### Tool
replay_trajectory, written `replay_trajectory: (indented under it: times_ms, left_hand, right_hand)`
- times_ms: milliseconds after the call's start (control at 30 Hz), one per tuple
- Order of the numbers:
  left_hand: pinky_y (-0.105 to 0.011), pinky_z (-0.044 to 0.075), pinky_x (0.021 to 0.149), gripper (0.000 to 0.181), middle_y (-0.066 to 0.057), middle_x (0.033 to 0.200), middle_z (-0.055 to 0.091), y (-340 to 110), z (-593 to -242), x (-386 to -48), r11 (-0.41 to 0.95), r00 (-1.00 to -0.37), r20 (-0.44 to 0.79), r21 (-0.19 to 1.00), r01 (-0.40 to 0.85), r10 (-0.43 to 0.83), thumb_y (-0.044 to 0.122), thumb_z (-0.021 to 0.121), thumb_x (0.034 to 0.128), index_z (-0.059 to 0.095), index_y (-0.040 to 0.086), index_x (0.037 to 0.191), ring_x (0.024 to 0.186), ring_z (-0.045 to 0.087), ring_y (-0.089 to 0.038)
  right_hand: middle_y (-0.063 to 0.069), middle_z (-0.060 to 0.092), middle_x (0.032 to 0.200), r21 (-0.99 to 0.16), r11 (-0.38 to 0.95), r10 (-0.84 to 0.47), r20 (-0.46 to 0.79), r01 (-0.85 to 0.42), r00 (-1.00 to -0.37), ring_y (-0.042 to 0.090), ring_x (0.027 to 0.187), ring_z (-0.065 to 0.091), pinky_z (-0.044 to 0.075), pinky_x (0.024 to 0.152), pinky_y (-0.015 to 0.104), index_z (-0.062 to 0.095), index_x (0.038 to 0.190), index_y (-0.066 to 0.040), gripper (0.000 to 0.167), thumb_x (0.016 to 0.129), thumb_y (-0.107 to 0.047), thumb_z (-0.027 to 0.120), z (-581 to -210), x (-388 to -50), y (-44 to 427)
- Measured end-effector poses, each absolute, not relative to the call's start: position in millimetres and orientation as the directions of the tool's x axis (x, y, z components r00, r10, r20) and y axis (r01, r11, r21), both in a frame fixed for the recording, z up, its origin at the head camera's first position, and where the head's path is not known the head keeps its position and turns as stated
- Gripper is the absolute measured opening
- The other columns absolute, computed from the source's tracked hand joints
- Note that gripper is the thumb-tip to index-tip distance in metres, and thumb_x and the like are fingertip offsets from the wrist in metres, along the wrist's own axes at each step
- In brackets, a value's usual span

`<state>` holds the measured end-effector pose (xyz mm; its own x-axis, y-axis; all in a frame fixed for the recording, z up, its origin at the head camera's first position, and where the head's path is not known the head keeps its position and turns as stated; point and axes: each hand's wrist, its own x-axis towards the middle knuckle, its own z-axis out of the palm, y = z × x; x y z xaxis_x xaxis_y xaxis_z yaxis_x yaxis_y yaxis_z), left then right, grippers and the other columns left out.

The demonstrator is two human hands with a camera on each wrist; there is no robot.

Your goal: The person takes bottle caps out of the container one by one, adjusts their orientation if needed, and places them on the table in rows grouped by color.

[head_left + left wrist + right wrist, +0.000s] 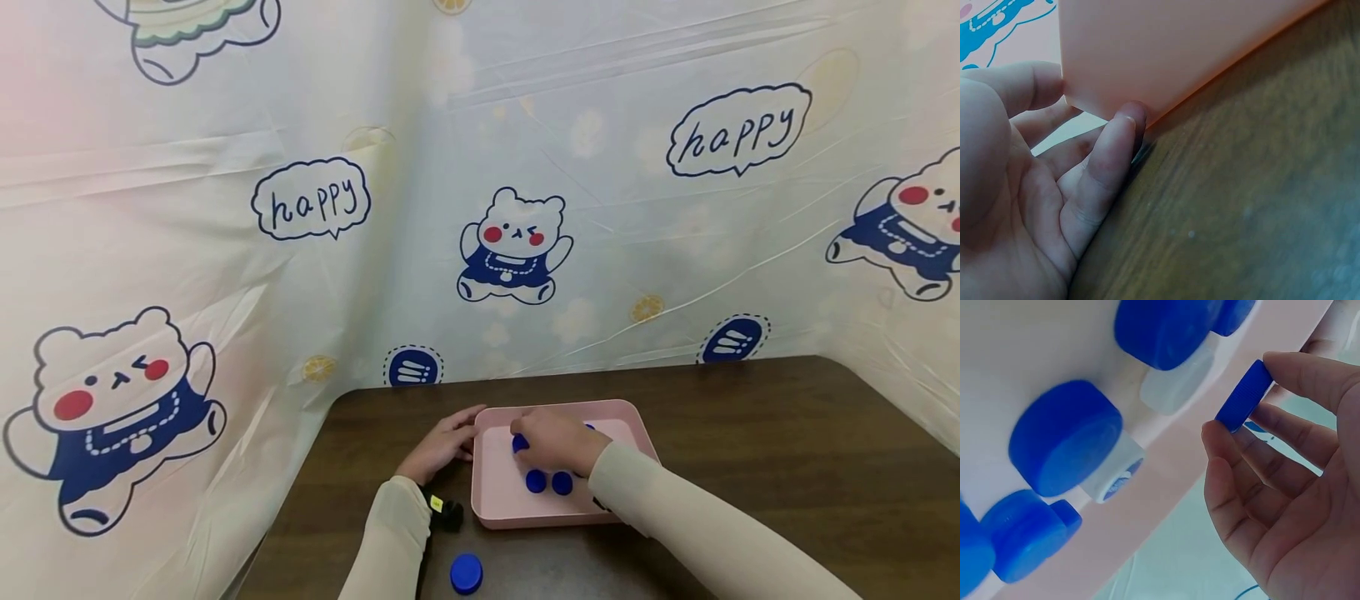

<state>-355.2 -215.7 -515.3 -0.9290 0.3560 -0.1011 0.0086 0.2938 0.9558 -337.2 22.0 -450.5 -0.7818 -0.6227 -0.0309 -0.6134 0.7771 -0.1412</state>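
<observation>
Tray [497, 479] is resting on table [750, 450]; caps [536, 481] are sitting inside. Lone cap [467, 573] is lying outside at tray's seven o'clock; curtain [420, 275] is hanging behind, at twelve.

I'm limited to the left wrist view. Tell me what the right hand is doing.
Observer: The right hand pinches a blue cap between its thumb and fingers.
Operator: Now report any cap lying outside the tray.
Observer: One round blue piece is on the table, off the tray's near left corner.
Operator: Tell me which corner my left hand is at.
Observer: The far left corner, as the head view shows it.
</observation>
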Motion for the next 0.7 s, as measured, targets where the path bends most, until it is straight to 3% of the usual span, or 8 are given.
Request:
replay_trajectory:
  times_ms: [333,700]
  left_hand:
    - [-0.036,0.054,0.077,0.05,-0.013,0.123,0.058,-216.0,-514.5,-357.3,0.3,-0.929,-0.105,0.954,0.006,0.354,0.028,0.048,0.1032,0.038,0.017,0.151,0.091,0.061,-0.025]
    - [-0.036,0.054,0.077,0.048,-0.016,0.123,0.058,-216.5,-516.5,-357.4,0.289,-0.925,-0.106,0.957,0.004,0.365,0.025,0.047,0.1037,0.039,0.017,0.151,0.09,0.061,-0.025]
  right_hand:
    - [0.004,0.064,0.12,-0.147,0.77,-0.63,-0.024,-0.621,-0.776,0.022,0.104,0.063,0.05,0.09,0.043,0.064,0.128,-0.015,0.042,0.089,-0.032,0.07,-437.7,-330.4,24.9]
    - [0.004,0.066,0.114,-0.107,0.737,-0.668,0.031,-0.667,-0.744,0.018,0.097,0.064,0.053,0.085,0.04,0.067,0.124,-0.017,0.04,0.088,-0.033,0.071,-425.9,-315.5,23.2]
